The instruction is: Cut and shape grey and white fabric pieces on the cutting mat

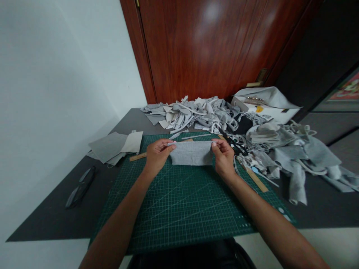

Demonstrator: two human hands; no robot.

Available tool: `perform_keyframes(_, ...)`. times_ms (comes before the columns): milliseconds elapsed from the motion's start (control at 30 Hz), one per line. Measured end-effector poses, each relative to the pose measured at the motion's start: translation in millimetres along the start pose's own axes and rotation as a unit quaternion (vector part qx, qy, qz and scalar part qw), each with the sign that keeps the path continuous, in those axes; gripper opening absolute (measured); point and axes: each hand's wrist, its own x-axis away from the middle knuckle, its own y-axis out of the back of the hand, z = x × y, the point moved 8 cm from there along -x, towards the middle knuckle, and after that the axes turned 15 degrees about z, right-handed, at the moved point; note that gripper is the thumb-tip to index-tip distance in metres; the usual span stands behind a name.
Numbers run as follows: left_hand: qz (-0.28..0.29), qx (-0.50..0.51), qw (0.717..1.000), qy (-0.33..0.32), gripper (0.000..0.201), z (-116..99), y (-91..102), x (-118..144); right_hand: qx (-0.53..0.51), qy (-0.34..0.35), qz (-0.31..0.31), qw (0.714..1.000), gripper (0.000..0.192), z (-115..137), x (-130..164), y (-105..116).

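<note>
A grey piece of fabric (192, 154) is stretched between my two hands, its top edge roughly straight and its lower part hanging down. My left hand (158, 155) pinches the upper left corner between thumb and fingers. At the upper right corner, my right hand (224, 155) grips it the same way. Both hands are over the far half of a green cutting mat (179, 209) printed with a grid. Wooden rulers (256, 180) lie on the mat beside my right hand, and part of another shows by my left hand.
A heap of grey and white fabric strips (193, 114) lies at the back, with more scraps (305, 153) at the right. A white box (280, 112) stands behind those. Grey fabric sheets (109, 145) and eyeglasses (81, 186) lie on the left of the dark table (50, 220).
</note>
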Motion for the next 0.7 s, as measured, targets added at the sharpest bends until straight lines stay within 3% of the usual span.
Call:
perform_keyframes(400,0.035,0.031,0.998,0.033,0.029,9,-8.8,4,-0.042,-0.013,-0.018,0.999,0.030,-11,1,10)
perform_keyframes(700,0.105,0.037,0.994,0.011,0.038,-3,-25.0,6,-0.028,-0.054,0.007,0.998,0.025,-22,1,3)
